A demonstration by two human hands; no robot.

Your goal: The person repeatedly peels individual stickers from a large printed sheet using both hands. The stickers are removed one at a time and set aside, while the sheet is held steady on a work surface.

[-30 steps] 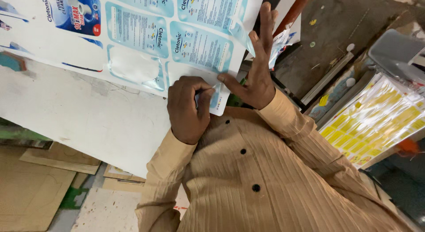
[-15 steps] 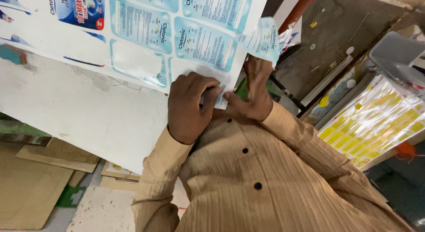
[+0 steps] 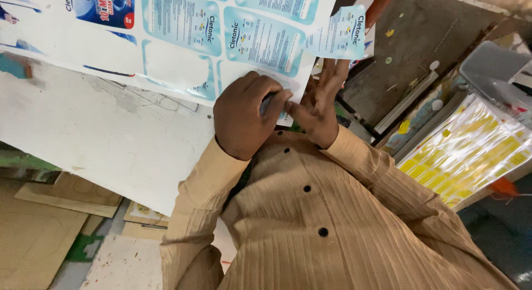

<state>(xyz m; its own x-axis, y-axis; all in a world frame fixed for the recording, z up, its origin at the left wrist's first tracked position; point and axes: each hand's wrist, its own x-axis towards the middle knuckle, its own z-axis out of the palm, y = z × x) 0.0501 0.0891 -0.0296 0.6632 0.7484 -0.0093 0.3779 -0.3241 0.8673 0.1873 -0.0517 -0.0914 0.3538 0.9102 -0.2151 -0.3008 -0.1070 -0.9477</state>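
Since the earlier frame a peeled label (image 3: 336, 35) has been lifted on the right hand (image 3: 317, 110), while the label sheet (image 3: 221, 40) edge is pinched by the closed left hand (image 3: 244, 121); creasing is risked if the label is pulled askew.

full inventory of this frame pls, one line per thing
label sheet: 1, white with blue labels, on the white board, top
peeled label: 1, blue, at right hand's fingertips
white board: 1, white, left
yellow label sheets: stack, yellow, right
cardboard pieces: several, brown, lower left
grey tray: 1, grey, upper right
shirt: 1, tan, striped, centre bottom
left hand: 1, pressing on sheet edge
right hand: 1, fingers spread, beside left hand
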